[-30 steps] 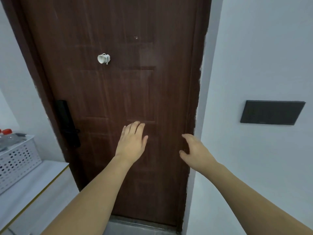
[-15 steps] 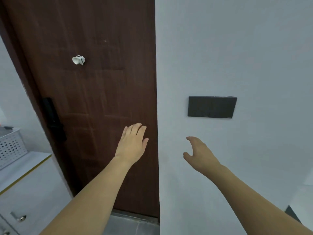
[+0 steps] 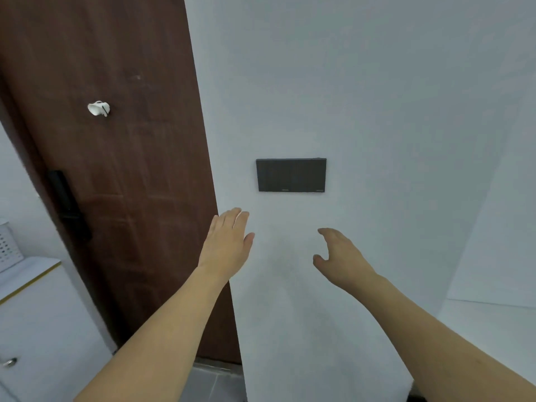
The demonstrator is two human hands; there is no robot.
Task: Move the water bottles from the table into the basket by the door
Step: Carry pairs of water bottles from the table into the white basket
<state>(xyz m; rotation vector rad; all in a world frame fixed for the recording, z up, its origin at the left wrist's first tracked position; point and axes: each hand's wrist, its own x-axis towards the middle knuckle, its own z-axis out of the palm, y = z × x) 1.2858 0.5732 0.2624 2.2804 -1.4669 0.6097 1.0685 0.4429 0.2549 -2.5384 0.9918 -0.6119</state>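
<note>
Only a sliver of the white perforated basket (image 3: 7, 246) shows at the far left edge, standing on a white cabinet (image 3: 34, 303) beside the brown door (image 3: 116, 169). No water bottle is in view. My left hand (image 3: 227, 245) is raised in front of the white wall, fingers straight and together, holding nothing. My right hand (image 3: 339, 256) hovers to its right with fingers loosely curved and thumb apart, also empty.
A dark rectangular panel (image 3: 291, 175) is mounted on the white wall above my hands. The door carries a black lock (image 3: 69, 204) and a small white hook (image 3: 99, 108). A wall corner runs down at the right.
The view has swung to the right: the door and basket slid left, the basket's bottles left the frame, and the wall panel came to centre. Both hands stay raised and empty.
</note>
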